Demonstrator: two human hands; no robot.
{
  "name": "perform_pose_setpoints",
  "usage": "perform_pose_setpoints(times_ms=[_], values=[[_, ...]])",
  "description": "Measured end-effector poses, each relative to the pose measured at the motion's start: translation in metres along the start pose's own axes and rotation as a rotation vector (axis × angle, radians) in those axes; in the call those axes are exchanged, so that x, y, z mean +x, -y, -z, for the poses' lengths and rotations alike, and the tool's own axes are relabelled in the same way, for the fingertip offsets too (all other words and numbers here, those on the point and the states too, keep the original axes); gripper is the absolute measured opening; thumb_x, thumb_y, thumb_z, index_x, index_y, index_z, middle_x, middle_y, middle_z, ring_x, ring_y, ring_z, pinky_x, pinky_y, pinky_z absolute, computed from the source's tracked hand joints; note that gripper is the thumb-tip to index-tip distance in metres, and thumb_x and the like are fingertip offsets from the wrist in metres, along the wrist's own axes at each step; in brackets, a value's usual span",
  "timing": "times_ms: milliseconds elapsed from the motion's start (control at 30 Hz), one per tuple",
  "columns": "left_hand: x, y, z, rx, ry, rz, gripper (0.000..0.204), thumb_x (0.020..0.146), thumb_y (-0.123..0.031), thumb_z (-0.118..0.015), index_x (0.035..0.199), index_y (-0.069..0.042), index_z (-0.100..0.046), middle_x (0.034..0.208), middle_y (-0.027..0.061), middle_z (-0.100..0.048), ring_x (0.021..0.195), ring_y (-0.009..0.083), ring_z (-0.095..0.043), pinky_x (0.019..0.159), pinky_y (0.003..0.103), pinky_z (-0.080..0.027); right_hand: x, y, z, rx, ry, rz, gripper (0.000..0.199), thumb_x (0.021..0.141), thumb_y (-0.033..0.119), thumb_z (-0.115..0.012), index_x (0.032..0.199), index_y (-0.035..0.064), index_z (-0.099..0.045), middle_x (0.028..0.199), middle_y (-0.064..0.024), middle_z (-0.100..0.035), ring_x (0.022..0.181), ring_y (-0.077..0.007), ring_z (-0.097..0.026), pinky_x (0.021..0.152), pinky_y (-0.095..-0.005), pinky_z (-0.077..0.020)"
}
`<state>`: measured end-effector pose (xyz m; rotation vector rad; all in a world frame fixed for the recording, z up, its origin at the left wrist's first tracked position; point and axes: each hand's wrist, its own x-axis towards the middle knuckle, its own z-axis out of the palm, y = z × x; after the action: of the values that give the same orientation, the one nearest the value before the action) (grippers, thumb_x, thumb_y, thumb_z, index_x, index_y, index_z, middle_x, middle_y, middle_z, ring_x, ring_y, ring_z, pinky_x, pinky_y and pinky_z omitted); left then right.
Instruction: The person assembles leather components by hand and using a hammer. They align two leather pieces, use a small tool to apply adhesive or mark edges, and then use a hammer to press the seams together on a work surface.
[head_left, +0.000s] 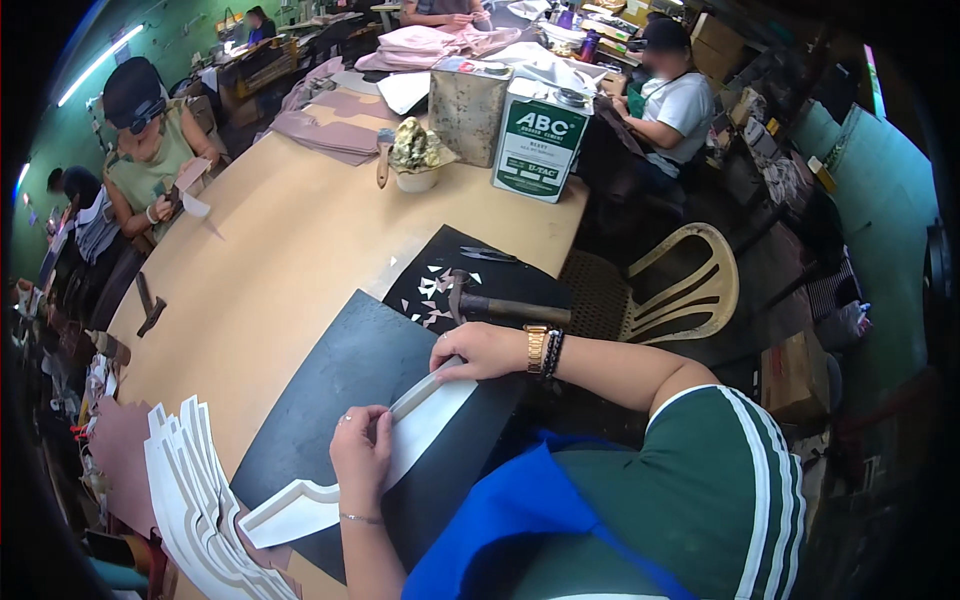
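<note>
A long white leather-like piece (420, 432) with a beige strip along its edge lies across a dark flat board (320, 385). My left hand (362, 450) is closed on that edge near the middle, thumb and fingers pressed together at the strip. At the piece's far end my right hand (482, 350) pinches the same edge. Part of the piece is hidden under my left hand and wrist. Just beyond my right hand lies a hammer (510, 308) with a dark handle. Small white and pinkish scraps (432, 284) are scattered beside the hammer head.
Similar white pieces (190, 490) are stacked at the lower left. Scissors (485, 255) lie past the hammer. A green-and-white can (538, 145), a rusty can (466, 115) and a glue-crusted pot (415, 178) stand farther back. A plastic chair (690, 280) is at right; people sit around.
</note>
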<state>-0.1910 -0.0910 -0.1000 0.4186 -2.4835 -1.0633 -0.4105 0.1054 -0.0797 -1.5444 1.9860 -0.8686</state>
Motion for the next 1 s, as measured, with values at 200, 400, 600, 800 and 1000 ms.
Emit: perform_pose_setpoints(times_ms=[200, 400, 600, 800, 1000], values=[[-0.002, 0.007, 0.004, 0.166, -0.026, -0.069, 0.008, 0.089, -0.013, -0.071, 0.091, -0.006, -0.072, 0.089, 0.0104, -0.067, 0.089, 0.0315, -0.063, 0.08, 0.043, -0.05, 0.0, -0.004, 0.042, -0.076, -0.19, -0.035, 0.028, 0.096, 0.023, -0.071, 0.115, 0.0026, -0.067, 0.114, -0.0127, -0.072, 0.088, -0.0261, -0.071, 0.084, -0.0374, -0.0562], [0.001, 0.006, 0.004, 0.032, -0.058, 0.152, 0.008, 0.091, -0.013, -0.069, 0.092, -0.006, -0.072, 0.088, 0.0107, -0.068, 0.087, 0.0311, -0.063, 0.083, 0.044, -0.049, -0.019, -0.011, 0.108, 0.142, -0.783, -0.044, 0.055, 0.101, 0.021, -0.068, 0.148, 0.003, -0.047, 0.102, -0.0044, -0.067, 0.082, -0.0079, -0.063, 0.077, -0.0264, -0.0549], [0.003, 0.01, 0.007, 0.154, 0.023, -0.028, 0.008, 0.09, -0.014, -0.07, 0.091, -0.006, -0.073, 0.087, 0.01, -0.068, 0.087, 0.0308, -0.064, 0.083, 0.043, -0.049, -0.027, -0.014, 0.034, -0.207, -0.366, 0.012, 0.035, 0.094, 0.029, -0.072, 0.119, 0.0045, -0.07, 0.106, -0.0174, -0.072, 0.101, -0.0343, -0.068, 0.094, -0.0431, -0.0526], [0.004, 0.01, 0.003, 0.017, 0.058, -0.036, 0.008, 0.09, -0.012, -0.071, 0.09, -0.005, -0.073, 0.085, 0.0103, -0.068, 0.085, 0.0296, -0.066, 0.079, 0.043, -0.05, -0.022, 0.01, -0.045, -0.292, -0.242, 0.075, 0.046, 0.094, 0.041, -0.073, 0.129, 0.0127, -0.065, 0.136, -0.0067, -0.058, 0.137, -0.0272, -0.05, 0.116, -0.064, -0.0335], [0.002, 0.012, 0.0, -0.072, 0.026, -0.045, 0.008, 0.088, -0.01, -0.074, 0.093, -0.004, -0.073, 0.084, 0.0121, -0.071, 0.078, 0.0309, -0.068, 0.072, 0.041, -0.052, -0.017, 0.01, -0.049, -0.332, -0.258, 0.101, 0.045, 0.095, 0.042, -0.071, 0.128, 0.0119, -0.066, 0.135, -0.007, -0.059, 0.135, -0.0264, -0.051, 0.117, -0.061, -0.034]])
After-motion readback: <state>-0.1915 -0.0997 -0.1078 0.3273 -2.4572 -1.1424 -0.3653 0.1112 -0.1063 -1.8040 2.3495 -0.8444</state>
